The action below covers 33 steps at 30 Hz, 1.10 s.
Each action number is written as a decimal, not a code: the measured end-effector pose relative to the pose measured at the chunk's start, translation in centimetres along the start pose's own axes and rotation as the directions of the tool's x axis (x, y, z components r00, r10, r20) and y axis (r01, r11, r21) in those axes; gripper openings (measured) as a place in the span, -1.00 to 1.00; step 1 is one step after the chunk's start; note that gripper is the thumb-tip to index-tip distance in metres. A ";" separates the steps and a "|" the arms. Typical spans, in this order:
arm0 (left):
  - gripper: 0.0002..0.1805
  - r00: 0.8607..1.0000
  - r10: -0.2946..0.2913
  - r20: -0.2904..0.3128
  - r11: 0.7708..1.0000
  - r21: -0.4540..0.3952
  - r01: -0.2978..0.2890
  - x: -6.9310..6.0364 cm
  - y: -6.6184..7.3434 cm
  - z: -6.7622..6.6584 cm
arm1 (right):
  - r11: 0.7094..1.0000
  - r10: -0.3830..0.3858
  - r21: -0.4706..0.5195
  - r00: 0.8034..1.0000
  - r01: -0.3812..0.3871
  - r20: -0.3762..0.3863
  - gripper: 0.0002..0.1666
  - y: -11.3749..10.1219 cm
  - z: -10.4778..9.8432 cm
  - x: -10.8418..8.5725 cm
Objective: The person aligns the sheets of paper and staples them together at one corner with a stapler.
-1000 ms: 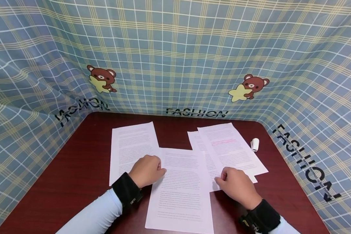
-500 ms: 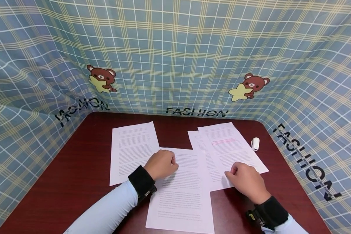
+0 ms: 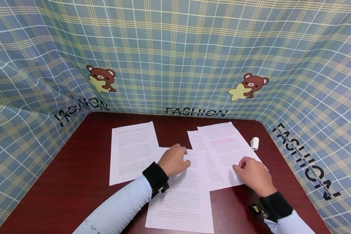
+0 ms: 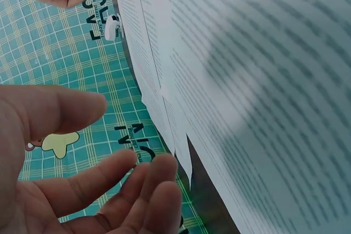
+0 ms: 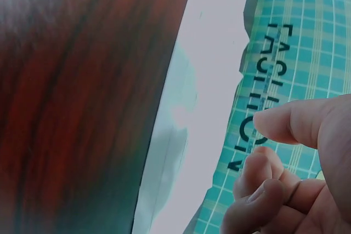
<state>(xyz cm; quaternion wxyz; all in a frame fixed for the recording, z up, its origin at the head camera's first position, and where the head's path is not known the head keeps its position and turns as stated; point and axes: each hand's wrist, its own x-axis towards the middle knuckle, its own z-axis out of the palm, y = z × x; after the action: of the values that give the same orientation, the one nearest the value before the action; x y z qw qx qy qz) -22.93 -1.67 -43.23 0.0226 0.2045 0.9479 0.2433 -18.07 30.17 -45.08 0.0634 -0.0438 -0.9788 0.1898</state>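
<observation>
Printed paper sheets lie on the dark red table. My left hand (image 3: pixel 174 160) hovers above the middle sheet (image 3: pixel 181 208), its thumb and fingers spread apart with nothing between them, as the left wrist view also shows. Over the lower right part of the pink-marked sheet (image 3: pixel 223 144) is my right hand (image 3: pixel 255 175), fingers loosely curled and holding nothing. Under that sheet, partly covered, lies another printed sheet (image 3: pixel 212 172). A further sheet (image 3: pixel 131 149) lies at the left, its corner beneath or against the middle one. Each hand hides part of the paper below it.
A small white object (image 3: pixel 254 143) with a clip-like part lies right of the pink-marked sheet. Plaid curtain (image 3: pixel 175 65) with bear prints encloses the back and sides of the table (image 3: pixel 76 175).
My left hand has moved right and away from me across the middle sheet, its fingers loosening apart. My right hand has shifted right and slightly farther from me. The sheets have stayed put.
</observation>
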 end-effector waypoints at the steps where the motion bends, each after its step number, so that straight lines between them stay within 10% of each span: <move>1: -0.58 1.000 -0.001 -0.001 1.000 -0.003 0.001 0.1 0.2 0.1 | 1.000 0.005 0.000 1.000 -0.005 -0.001 -0.69 0.2 -0.1 0.1; 22: -0.33 1.000 -0.030 0.007 0.965 -0.259 0.030 2.7 2.5 2.2 | 0.996 0.088 0.008 0.993 -0.088 -0.084 -0.35 5.6 -0.8 2.5; 33: -0.24 0.997 -0.033 0.074 0.885 -0.460 0.063 3.0 4.5 4.2 | 0.986 0.165 -0.015 0.982 -0.166 -0.088 -0.18 6.9 -0.9 3.1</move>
<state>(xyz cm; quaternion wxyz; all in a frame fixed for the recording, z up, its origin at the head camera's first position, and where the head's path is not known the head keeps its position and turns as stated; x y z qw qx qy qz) -23.38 4.95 -44.61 0.1072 0.1775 0.8662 0.4546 -20.62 37.21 -46.47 0.0893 -0.1339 -0.9701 0.1816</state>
